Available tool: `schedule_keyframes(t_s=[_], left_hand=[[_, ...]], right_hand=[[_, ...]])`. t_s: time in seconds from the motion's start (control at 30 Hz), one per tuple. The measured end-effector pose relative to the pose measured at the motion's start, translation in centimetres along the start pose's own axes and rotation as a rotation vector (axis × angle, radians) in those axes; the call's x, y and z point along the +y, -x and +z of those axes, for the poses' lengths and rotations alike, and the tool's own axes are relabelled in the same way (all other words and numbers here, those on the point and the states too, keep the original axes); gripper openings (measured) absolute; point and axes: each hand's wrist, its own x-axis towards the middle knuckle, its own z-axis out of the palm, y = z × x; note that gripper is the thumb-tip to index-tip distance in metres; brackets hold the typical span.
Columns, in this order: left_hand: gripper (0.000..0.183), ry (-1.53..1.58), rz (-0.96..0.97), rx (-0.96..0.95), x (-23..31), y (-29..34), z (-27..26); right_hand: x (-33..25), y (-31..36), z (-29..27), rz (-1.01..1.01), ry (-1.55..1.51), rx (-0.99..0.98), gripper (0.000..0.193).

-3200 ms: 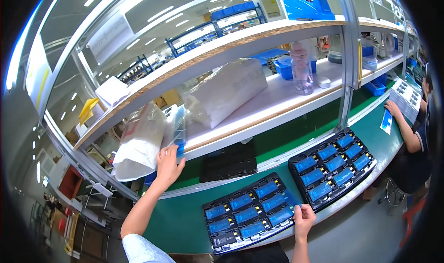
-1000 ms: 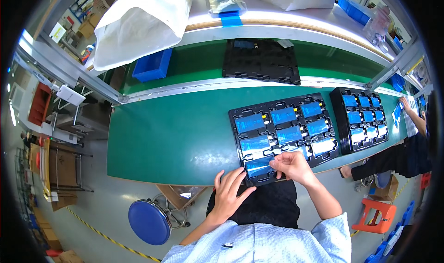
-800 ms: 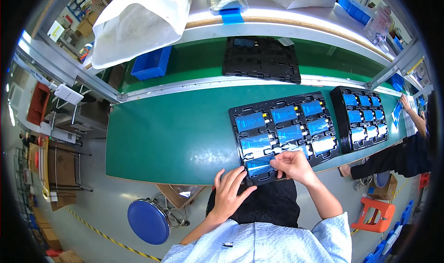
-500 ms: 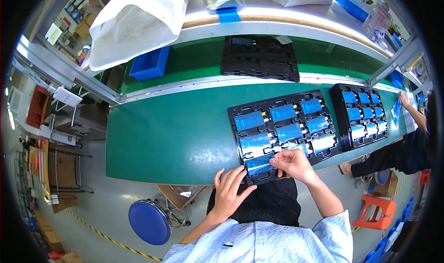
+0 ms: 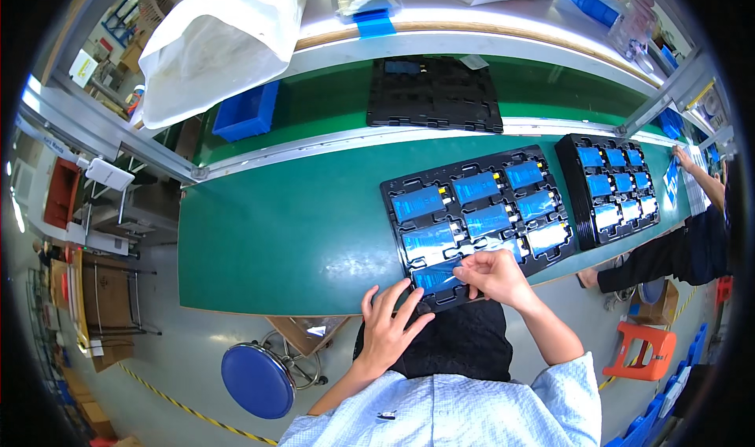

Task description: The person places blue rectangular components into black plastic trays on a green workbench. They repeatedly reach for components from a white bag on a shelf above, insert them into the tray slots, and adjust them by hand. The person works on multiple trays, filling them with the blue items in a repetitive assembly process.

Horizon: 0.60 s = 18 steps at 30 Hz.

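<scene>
Head view — left hand (image 5: 388, 327) open, palm down, fingers spread, tips at the near-left corner of a black tray (image 5: 405, 186). Right hand (image 5: 462, 275) closed, thumb and forefinger pinching blue film (image 5: 435, 278) in that corner pocket. Nine blue packs (image 5: 487, 220) fill the tray — nine more top the stack of trays (image 5: 578, 209) alongside.

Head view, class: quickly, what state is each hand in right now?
Left hand: open, spread at the near corner of the black tray.
Right hand: closed, pinching blue film.
</scene>
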Motion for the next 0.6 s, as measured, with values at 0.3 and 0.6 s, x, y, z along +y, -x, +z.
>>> schedule_keyframes(t_s=[0.3,0.6], left_hand=[[0.042,-0.118,0.087,-0.096,0.1,-0.3,-0.3],[0.04,-0.142,0.094,-0.103,0.6,-0.7,-0.6]], right_hand=[[0.6,0.0,1.1,-0.121,0.09,0.102,0.02],[0.3,1.3,1.5,-0.503,0.757,0.494,0.033]])
